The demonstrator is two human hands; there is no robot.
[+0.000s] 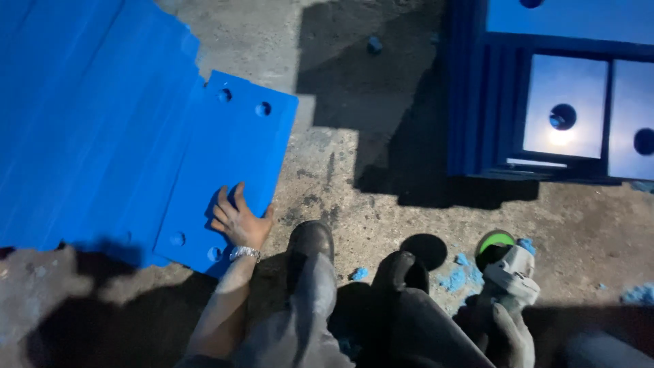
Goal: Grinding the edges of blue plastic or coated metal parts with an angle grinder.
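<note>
Pressing my left hand [238,221] flat, fingers spread, on the blue plate [228,170], my gloved right hand [507,334] gripped the grinder [507,269].

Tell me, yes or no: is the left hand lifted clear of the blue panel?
No, the left hand lies flat on the blue panel, near its lower edge.

bare stained concrete floor [354,157] lay open between the flat blue plastic panels with bolt holes [225,163] on the left and the stacked blue frames [480,102] on the right; dark shoes [310,242] and blue shavings [453,279] blocked the near strip.
</note>
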